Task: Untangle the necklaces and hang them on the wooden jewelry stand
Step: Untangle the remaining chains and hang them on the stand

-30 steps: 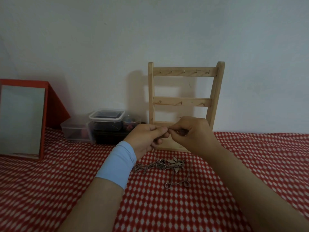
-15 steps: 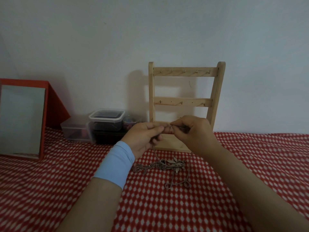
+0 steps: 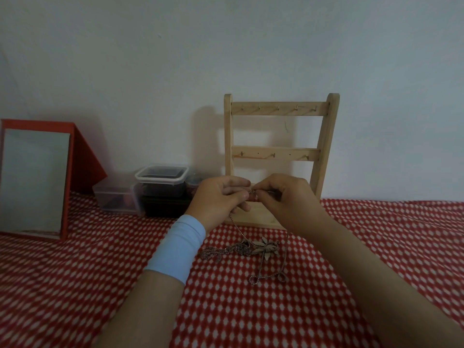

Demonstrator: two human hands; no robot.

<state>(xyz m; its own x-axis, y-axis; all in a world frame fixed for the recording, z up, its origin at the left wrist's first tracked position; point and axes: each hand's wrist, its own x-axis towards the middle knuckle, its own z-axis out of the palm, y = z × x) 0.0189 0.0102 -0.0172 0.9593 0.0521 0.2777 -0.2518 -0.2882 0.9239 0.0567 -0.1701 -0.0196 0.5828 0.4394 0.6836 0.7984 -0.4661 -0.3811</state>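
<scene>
Both hands, left (image 3: pixel 221 197) and right (image 3: pixel 283 197), pinch one necklace chain (image 3: pixel 237 228) before the wooden stand (image 3: pixel 276 154)

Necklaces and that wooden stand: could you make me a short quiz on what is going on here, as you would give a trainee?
1. True or false: a necklace already hangs on the wooden stand.
2. Where does the tangled chain heap lie? A) in the plastic box B) on the red checked cloth C) on the mirror
3. Fill in: the left hand and right hand pinch a chain in front of the stand's ____.

Key:
1. False; its hooks are bare.
2. B, on the cloth, below the hands.
3. Base; from the pinch the chain trails down to the heap.
</scene>
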